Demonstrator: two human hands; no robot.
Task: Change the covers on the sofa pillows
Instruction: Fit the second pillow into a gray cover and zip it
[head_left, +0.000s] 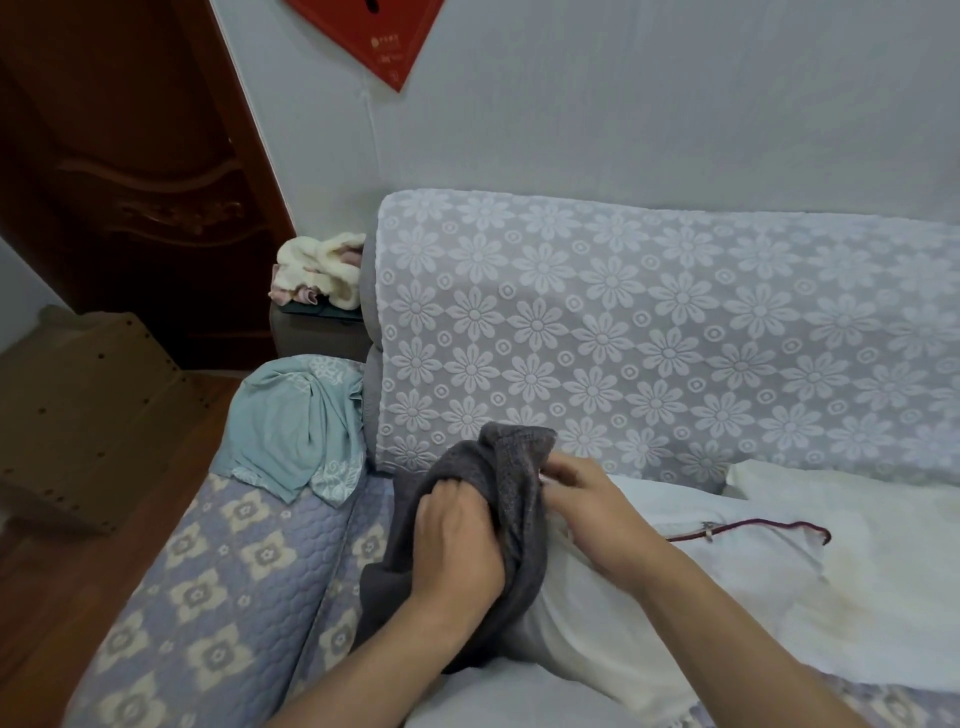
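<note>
A dark grey pillow cover (511, 483) is bunched over the left end of a white pillow (613, 613) that lies on the sofa seat. My left hand (457, 540) grips the bunched grey fabric from the front. My right hand (587, 504) holds the pillow just to the right of the cover's edge, fingers curled at the fabric's rim. A second white cloth or cover (857, 561) lies spread to the right, with a dark red cord (753, 527) across it.
The sofa backrest (675, 332) wears a white flower-lace throw. A pale teal cloth (296, 426) hangs over the quilted left armrest (208, 597). Cream fluffy items (322, 270) sit on a side table behind. A cardboard box (83, 405) and a dark wooden door (130, 156) stand at left.
</note>
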